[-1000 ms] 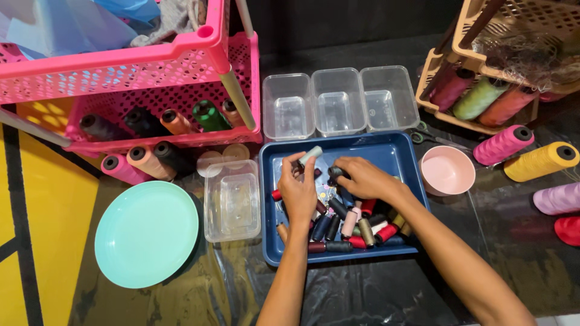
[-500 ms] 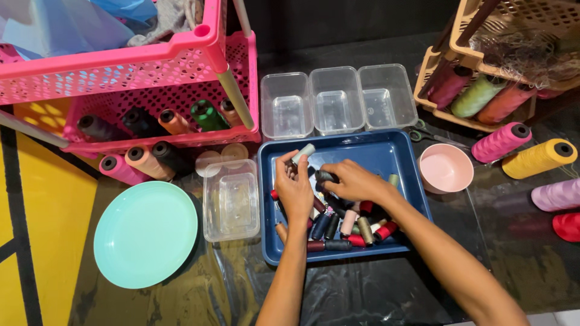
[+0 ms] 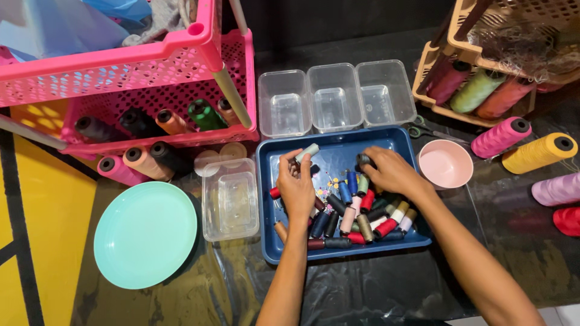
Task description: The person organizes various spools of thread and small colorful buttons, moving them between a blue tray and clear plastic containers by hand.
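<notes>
A dark blue tray [image 3: 338, 145] lies in the middle, holding several small thread spools [image 3: 356, 220] in red, blue, black and beige. My left hand [image 3: 296, 187] hovers over the tray's left part and pinches a small pale spool [image 3: 307, 152] between its fingertips. My right hand [image 3: 389, 172] rests over the tray's right part, its fingers closed on a small dark spool [image 3: 363, 160].
Three clear plastic tubs [image 3: 334, 96] stand in a row behind the tray; another clear tub [image 3: 231, 198] and a mint green plate [image 3: 145, 232] lie to its left. A pink bowl [image 3: 446, 164], scissors [image 3: 423, 128] and large thread cones [image 3: 538, 152] sit right. Pink crate [image 3: 121, 66] at back left.
My right hand has shifted from the spool pile toward the tray's upper right with a dark spool. My left hand stays over the tray's left part, still holding the pale spool.
</notes>
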